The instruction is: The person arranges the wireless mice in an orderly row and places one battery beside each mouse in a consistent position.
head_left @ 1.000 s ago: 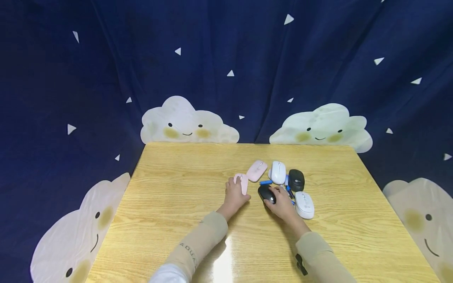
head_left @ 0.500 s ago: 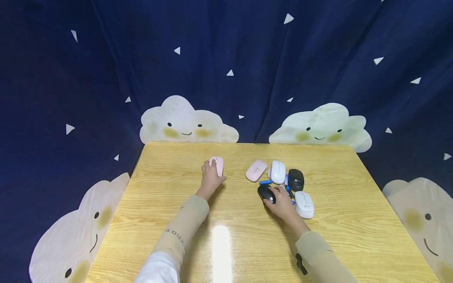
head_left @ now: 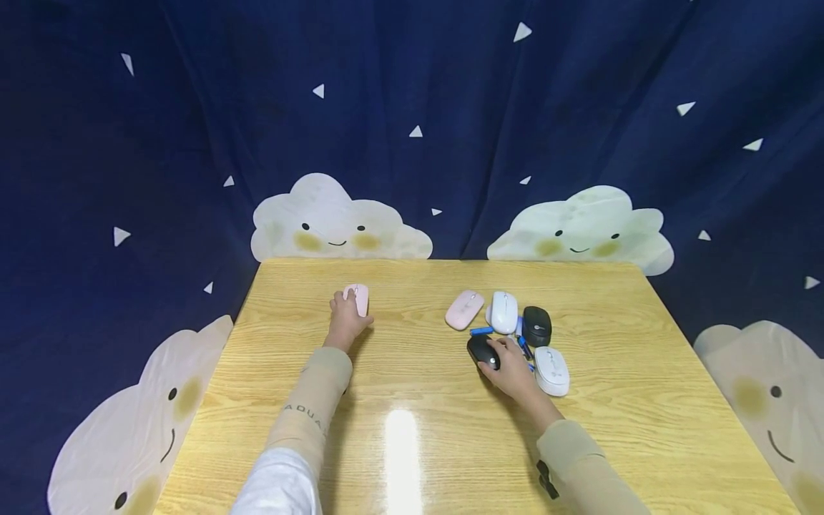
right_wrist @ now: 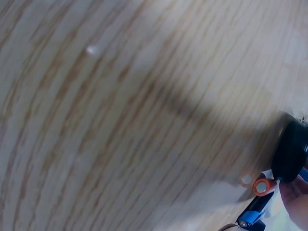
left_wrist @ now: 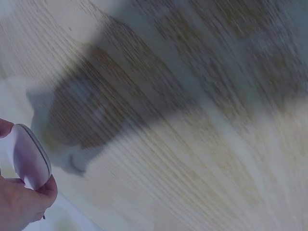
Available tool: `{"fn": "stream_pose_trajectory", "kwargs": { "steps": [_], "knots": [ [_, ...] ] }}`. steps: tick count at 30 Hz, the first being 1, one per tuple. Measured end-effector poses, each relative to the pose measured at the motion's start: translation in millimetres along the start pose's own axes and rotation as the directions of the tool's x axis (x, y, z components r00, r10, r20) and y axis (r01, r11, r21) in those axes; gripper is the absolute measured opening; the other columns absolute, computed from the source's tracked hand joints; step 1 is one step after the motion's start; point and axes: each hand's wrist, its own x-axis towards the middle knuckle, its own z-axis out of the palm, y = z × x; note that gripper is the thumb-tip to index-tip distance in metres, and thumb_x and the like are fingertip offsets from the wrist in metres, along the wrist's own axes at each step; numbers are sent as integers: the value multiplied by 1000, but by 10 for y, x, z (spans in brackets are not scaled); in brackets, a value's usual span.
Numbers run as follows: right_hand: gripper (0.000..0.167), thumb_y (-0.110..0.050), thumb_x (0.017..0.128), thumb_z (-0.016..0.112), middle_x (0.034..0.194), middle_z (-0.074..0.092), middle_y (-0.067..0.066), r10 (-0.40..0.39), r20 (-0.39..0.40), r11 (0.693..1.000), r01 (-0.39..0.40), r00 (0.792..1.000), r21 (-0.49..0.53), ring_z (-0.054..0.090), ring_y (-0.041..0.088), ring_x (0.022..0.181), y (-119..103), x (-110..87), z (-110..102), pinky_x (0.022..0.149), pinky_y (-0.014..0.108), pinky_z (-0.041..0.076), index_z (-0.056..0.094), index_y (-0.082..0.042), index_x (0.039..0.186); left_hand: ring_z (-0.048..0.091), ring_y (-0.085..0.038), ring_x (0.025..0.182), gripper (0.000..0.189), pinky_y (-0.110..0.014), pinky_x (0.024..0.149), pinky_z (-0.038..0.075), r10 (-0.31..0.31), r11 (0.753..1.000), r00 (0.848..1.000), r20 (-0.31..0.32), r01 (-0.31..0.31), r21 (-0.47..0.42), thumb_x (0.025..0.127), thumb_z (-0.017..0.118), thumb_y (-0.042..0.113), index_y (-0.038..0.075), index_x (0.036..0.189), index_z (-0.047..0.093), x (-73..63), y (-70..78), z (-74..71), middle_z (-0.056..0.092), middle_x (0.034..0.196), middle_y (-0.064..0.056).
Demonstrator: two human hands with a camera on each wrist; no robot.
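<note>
At the back left of the table, my left hand [head_left: 346, 320] grips a pink computer mouse [head_left: 360, 299] by its sides. The left wrist view shows that pink mouse [left_wrist: 31, 161] tilted on edge between thumb and fingers, with its shadow on the wood. Right of the table's middle, my right hand [head_left: 515, 373] holds a black computer mouse [head_left: 481, 352], fingers curled over its right side. Seen from the right wrist, the black mouse [right_wrist: 290, 151] is beside an orange-ringed cylinder with a metal end [right_wrist: 262, 186] and a blue-and-black cylinder [right_wrist: 251, 216].
Around my right hand lie a second pink mouse [head_left: 464, 310], a white mouse [head_left: 505, 312], another black mouse [head_left: 537, 327] and another white mouse [head_left: 552, 370]. A small blue cylinder [head_left: 481, 331] sits among them. A dark blue curtain [head_left: 412, 107] hangs behind the wooden table [head_left: 283, 286].
My left hand has carried the pink mouse away from the group, to the left and toward the back of the table. The right hand stays on the black mouse.
</note>
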Motion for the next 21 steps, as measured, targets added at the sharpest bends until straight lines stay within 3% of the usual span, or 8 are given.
{"fn": "stream_pose_trajectory", "kwargs": {
  "steps": [5, 9, 21],
  "knots": [
    [54, -27, 80, 68, 119, 48, 24, 2, -4, 1000, -2, 1000, -1, 49, 38, 108, 2, 1, 4, 88, 50, 44, 53, 2, 123, 29, -41, 118, 84, -45, 90, 44, -26, 1000, 1000, -4, 26, 2, 74, 73, 18, -9, 138, 26, 34, -120, -22, 25, 131, -30],
    [54, -26, 79, 68, 118, 48, 25, -3, -8, 1000, 3, 1000, -2, 49, 39, 108, -2, 2, 6, 87, 51, 44, 54, 2, 122, 26, -42, 121, 84, -47, 95, 40, -37, 999, 999, 13, 38, -24, 75, 72, 16, -9, 139, 25, 49, -200, -33, 24, 133, -31],
    [53, -25, 79, 69, 118, 48, 25, -10, -21, 1000, 9, 1000, -8, 48, 40, 108, 0, -1, 1, 87, 52, 43, 54, 3, 122, 30, -40, 113, 72, -45, 90, 43, -31, 1000, 999, 34, 31, 7, 74, 72, 18, -9, 130, 35, -31, -257, -89, 29, 126, -30]
  ]
}}
